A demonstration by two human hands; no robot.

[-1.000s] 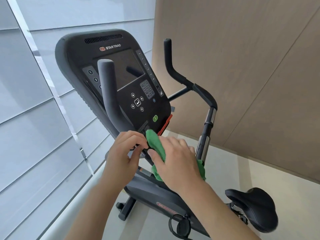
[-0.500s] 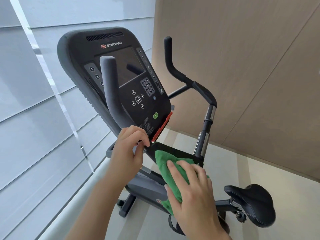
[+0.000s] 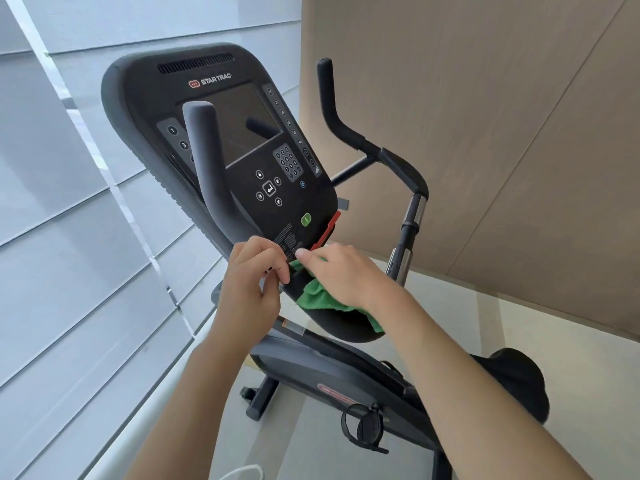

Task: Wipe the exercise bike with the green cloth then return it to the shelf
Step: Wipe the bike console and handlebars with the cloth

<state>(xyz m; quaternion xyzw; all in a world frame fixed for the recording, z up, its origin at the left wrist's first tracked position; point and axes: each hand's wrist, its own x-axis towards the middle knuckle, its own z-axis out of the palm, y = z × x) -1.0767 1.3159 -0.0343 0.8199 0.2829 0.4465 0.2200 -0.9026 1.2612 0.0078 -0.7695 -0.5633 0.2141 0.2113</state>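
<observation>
Half a second ago the right hand (image 3: 341,277) pressed the green cloth (image 3: 320,301) lower on the ledge, toward the frame's bottom centre. It has since slid up to the red strip (image 3: 325,235), bunching the cloth beneath the palm, fingertips now meeting the left hand (image 3: 252,282).

green cloth (image 3: 320,299): fuzzy terry | console (image 3: 221,98): matt black plastic | handlebar post (image 3: 414,211): shiny metal | wall panel (image 3: 485,116): smooth wood

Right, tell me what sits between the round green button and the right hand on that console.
In the head view, the red strip at the console's lower edge runs between the green button and the right hand.
</observation>
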